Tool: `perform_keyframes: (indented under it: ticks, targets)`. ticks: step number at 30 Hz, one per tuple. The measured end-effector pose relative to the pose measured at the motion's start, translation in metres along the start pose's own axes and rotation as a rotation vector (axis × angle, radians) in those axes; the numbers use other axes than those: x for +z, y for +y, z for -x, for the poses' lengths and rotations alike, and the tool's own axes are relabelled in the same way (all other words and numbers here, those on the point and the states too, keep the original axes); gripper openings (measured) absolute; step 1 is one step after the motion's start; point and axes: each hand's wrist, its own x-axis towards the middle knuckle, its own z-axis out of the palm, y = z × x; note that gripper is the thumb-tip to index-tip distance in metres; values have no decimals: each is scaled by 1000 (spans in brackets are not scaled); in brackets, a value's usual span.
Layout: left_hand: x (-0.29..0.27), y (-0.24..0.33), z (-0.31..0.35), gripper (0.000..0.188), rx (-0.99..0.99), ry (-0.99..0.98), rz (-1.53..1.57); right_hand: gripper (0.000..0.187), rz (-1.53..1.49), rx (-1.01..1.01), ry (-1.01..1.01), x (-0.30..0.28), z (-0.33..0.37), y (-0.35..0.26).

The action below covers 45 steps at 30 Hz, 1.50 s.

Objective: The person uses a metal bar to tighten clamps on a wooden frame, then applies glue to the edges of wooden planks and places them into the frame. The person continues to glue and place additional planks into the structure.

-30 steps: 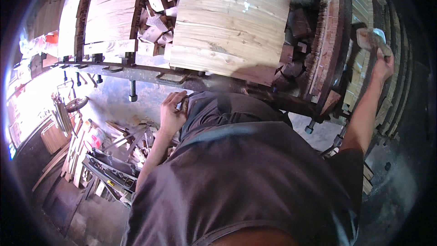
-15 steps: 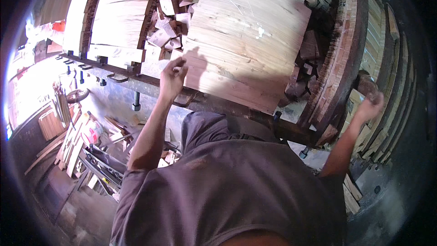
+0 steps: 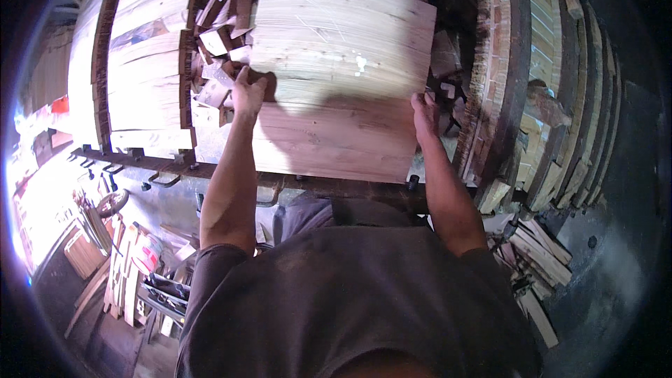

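A wide pale wooden panel [image 3: 336,119] made of joined boards lies flat in front of me on the dark metal frame, its near part in my shadow. My left hand [image 3: 248,98] is at the panel's left edge, fingers bent along the side and thumb over the top. At the opposite edge, my right hand [image 3: 424,117] grips the panel, its fingertips partly hidden over the side. Small wood offcuts [image 3: 213,42] are heaped in the gap just left of the panel.
A dark metal rail [image 3: 329,187] with bolts and handles runs along the near side. Clamped panels [image 3: 150,63] stand at left, and more stacked boards [image 3: 539,126] at right. Wood strips [image 3: 542,252] lie on the floor at lower right; more scraps [image 3: 122,273] lie at lower left.
My right hand has come in from the stacked boards at right to the panel's right edge. My left hand has shifted onto the left edge. The view has turned slightly.
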Motion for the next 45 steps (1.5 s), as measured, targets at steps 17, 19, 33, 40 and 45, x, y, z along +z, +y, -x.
perform_keyframes:
  ticks: [17,19,33,40,45]
  targets:
    - [-20,74,20,60,-284,-136,226,39,-99,76,-159,-26,0,-5]
    - [-27,52,15,62,-305,-185,531,36,-334,136,-139,-22,-5,16]
    - [-44,7,98,44,-494,-20,440,34,-697,414,-20,-23,12,24]
    - [-41,0,93,50,-397,-92,371,36,-645,481,71,-24,23,4]
    - [-41,-49,83,23,-373,-126,501,28,-755,448,98,-18,23,8]
